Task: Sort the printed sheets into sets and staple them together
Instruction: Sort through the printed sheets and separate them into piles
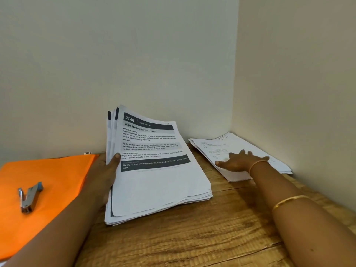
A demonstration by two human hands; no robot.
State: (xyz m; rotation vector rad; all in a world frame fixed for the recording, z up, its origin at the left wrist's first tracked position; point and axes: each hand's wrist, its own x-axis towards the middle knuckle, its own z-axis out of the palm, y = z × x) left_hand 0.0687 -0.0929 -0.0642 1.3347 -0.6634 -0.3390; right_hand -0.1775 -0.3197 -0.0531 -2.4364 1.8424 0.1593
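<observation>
Now we grip the stack at its left edge with our left hand, thumb pressed on the top sheet, that edge lifted off the desk. Our right arm reaches forward, right hand flat with fingers spread on the smaller pile in the corner. Well left, the stapler lies on the orange folder.

The scene is seen through one wide-angle camera worn on the head, aimed forward and down over a wooden desk into the corner where two walls meet. The desk is viewed from close by, within arm's reach. Both arms are seen entering from the bottom edge, the left hand and right hand being framed either side of a stack of sheets near the centre
</observation>
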